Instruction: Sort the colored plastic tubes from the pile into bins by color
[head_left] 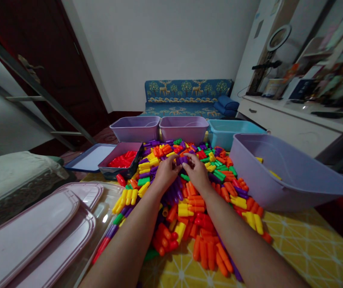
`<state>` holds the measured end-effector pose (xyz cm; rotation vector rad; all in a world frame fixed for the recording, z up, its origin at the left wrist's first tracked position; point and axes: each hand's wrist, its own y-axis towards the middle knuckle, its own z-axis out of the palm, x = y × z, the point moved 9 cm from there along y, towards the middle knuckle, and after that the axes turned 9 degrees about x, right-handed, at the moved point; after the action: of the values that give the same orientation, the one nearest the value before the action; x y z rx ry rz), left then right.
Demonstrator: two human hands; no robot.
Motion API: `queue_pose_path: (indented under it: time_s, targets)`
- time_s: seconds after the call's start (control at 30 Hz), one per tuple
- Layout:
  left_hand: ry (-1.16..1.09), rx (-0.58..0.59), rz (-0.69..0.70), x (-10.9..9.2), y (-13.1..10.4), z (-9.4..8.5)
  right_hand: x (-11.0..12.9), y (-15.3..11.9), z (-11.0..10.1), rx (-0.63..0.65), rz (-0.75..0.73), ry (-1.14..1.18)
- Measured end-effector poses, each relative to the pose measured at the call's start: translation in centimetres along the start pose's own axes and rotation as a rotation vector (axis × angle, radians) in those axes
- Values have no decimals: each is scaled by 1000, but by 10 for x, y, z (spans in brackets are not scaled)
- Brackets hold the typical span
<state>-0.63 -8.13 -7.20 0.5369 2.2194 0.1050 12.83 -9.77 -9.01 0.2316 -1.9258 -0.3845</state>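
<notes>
Both hands meet over a big pile of colourful plastic bullet-shaped pieces (203, 220), in red, orange, yellow, green and purple. My left hand (169, 170) has its fingers closed on a purple piece (183, 160). From the other side my right hand (195, 169) pinches the same purple piece between thumb and fingers. Beneath and between my wrists lie more purple pieces (174, 192). Yellow pieces (128, 198) stand joined in a row left of my left forearm, and orange ones (209, 252) lie in a row near my right forearm.
Two purple bins (135, 130) and a blue bin (234, 134) line the back. A box (120, 173) of red pieces sits left; a large lilac bin (276, 196) with a few yellow pieces sits right. Pale lids (30, 224) lie at left on the yellow-clothed table (297, 244).
</notes>
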Motion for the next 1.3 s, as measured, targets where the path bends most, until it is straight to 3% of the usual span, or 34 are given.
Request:
queue_pose_path:
  time_s: [0.93, 1.03, 1.17, 1.3]
  targets:
    - [-24, -4, 15, 2, -1, 3, 0, 0, -1, -9, 23, -18]
    - [-209, -94, -32, 6, -3, -4, 0, 0, -2, -35, 11, 38]
    - [-659, -286, -183, 22, -6, -19, -2, 0, -2, -53, 22, 80]
    - [-1070, -288, -358, 29, 2, -23, -2, 0, -3, -51, 32, 80]
